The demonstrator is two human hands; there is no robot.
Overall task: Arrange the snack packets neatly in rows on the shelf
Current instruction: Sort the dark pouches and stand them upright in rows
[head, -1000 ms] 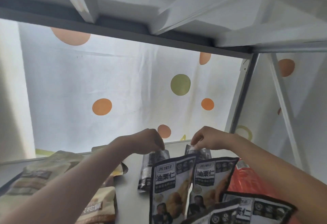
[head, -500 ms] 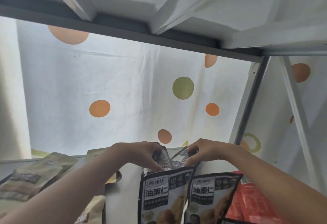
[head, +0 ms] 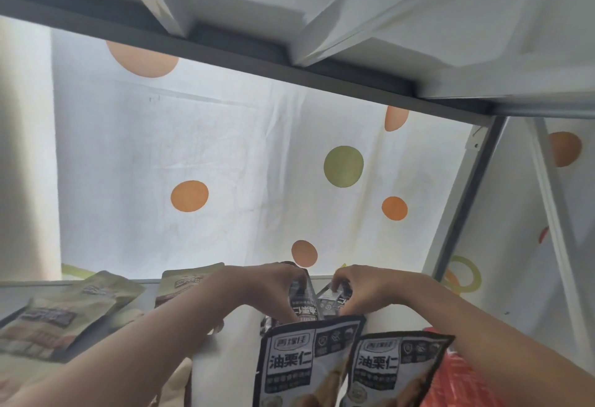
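Both my hands reach to the back of the white shelf (head: 231, 336). My left hand (head: 270, 287) grips a black snack packet (head: 301, 302) that stands nearly upright. My right hand (head: 363, 287) pinches a second black packet (head: 330, 302) tilted against the first. In front of them two more black-and-white packets (head: 299, 364) (head: 392, 371) stand side by side, hiding the lower parts of the held ones. Tan packets (head: 54, 319) (head: 186, 281) lie on the left of the shelf.
A red packet (head: 457, 377) lies at the right, partly under my right forearm. A white cloth with orange and green dots (head: 225, 165) backs the shelf. The upper shelf's grey rail (head: 257, 52) runs overhead; a grey upright post (head: 463, 207) stands at the right.
The view has tilted slightly. My hands have drawn closer together at the back of the shelf, bringing the two black packets against each other behind the front pair.
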